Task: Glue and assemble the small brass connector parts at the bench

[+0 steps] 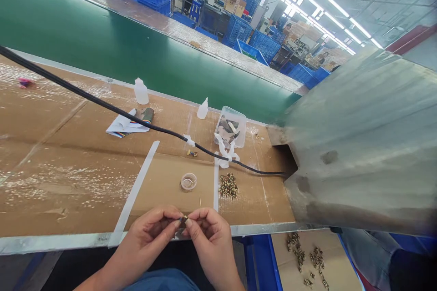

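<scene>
My left hand (155, 232) and my right hand (210, 236) meet at the front edge of the cardboard-covered bench. Between their thumbs and fingertips they pinch one small dark and brass-coloured metal part (184, 219); the fingers cover most of it. Just beyond lies a small round clear dish (188, 182). A thin pointed stick (200, 201) rests close to my right fingers. To the right, a pile of small brass-coloured parts (228, 185) sits on the cardboard.
A black cable (164, 132) crosses the bench. Behind it stand two white squeeze bottles (141, 92), a folded cloth (129, 122) and a clear plastic box (241, 129). A green conveyor belt (136, 50) runs behind. A metal housing (355, 154) borders the right; below, a blue crate (262, 263) holds cardboard with parts.
</scene>
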A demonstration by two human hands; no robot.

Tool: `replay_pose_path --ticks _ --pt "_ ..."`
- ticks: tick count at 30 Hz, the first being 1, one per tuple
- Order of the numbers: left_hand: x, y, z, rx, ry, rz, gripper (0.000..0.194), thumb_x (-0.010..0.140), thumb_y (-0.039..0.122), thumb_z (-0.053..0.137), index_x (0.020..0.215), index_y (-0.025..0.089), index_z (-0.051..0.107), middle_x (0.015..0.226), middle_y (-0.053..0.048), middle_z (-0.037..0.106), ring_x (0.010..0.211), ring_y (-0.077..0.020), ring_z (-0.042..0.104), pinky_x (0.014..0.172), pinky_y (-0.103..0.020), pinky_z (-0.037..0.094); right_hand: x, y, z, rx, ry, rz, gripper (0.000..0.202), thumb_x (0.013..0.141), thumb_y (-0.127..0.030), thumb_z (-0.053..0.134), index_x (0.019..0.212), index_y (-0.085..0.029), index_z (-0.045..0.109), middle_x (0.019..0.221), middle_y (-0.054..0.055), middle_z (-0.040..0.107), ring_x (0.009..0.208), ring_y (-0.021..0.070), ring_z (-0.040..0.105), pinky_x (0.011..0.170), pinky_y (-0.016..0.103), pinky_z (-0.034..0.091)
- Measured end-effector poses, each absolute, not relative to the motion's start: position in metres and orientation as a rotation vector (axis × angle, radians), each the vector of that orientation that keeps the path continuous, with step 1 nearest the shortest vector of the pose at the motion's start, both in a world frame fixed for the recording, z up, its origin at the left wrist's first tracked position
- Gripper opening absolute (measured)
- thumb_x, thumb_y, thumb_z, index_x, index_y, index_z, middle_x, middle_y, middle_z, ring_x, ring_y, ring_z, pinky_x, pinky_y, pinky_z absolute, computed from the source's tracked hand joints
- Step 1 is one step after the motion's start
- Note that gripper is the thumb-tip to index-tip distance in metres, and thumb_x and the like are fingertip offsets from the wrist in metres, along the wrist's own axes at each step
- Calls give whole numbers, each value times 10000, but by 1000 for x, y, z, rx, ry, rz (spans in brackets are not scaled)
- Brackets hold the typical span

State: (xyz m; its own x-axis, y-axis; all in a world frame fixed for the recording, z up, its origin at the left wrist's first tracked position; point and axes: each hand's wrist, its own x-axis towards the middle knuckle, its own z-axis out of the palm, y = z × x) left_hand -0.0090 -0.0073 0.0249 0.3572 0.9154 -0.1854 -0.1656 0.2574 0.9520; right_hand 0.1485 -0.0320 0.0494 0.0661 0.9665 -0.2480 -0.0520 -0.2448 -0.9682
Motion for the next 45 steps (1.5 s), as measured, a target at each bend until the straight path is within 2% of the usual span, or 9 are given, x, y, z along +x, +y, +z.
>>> replay_pose_path --ticks 7,20,31,38,45 --pt "-9 -7 26 1095 898 933 78 867 287 632 886 242 692 866 -14 675 828 -180 660 759 -252 564 147 -32 52 -1462 -1106 1223 157 840 -295 646 819 -140 654 737 62 677 647 169 662 599 252 511" --pt "-9 -7 25 1148 912 963 58 862 263 635 877 238 685 844 -12 657 791 -168 652 724 -233 558 150 -37 45 -1502 -1285 1048 125 855 -269 623 811 -168 680 736 52 678 675 170 641 605 252 504" --pt "-10 -7 21 1196 855 914 102 917 267 560 899 223 650 852 -25 619 796 -178 634 745 -274 554 149 -38 43 -1445 -1176 1211 165 876 -308 614 840 -154 662 763 72 701 700 189 674 641 281 531" --pt "-10 -7 22 1188 868 886 111 909 288 566 895 213 647 851 -30 611 806 -192 632 756 -307 558 149 -38 46 -1445 -1239 1160 167 895 -293 586 830 -157 659 765 57 668 693 172 660 630 259 519" --pt "-10 -6 22 1260 910 893 112 893 260 564 874 195 653 808 -28 622 744 -171 621 687 -245 534 153 -38 45 -1427 -1363 1035 119 888 -257 591 843 -182 672 782 36 648 713 153 633 631 230 496"
